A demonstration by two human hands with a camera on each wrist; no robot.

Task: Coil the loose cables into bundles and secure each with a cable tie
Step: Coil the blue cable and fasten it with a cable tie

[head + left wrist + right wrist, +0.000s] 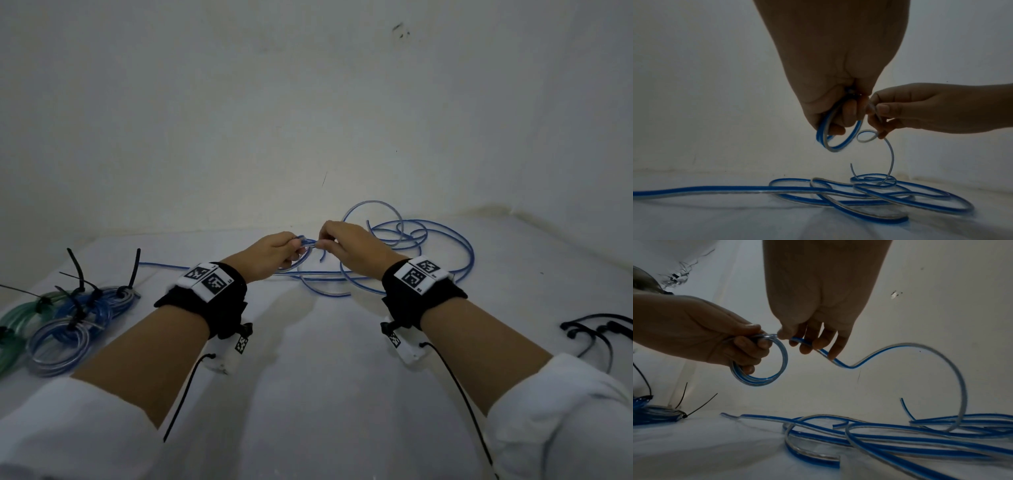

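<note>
Blue cable point(442, 260): partly coiled. Small coil point(764, 368) gripped in left hand point(274, 255); right hand point(349, 248) pinches the next length just beside it. Remainder lies loose on the desk point(325, 359) beyond and right of both hands. Tied bundles point(68, 318), at least 3, left of the left hand: done. Spare cable ties point(596, 335) right of the right hand. Left: finish coiling, tie.
</note>
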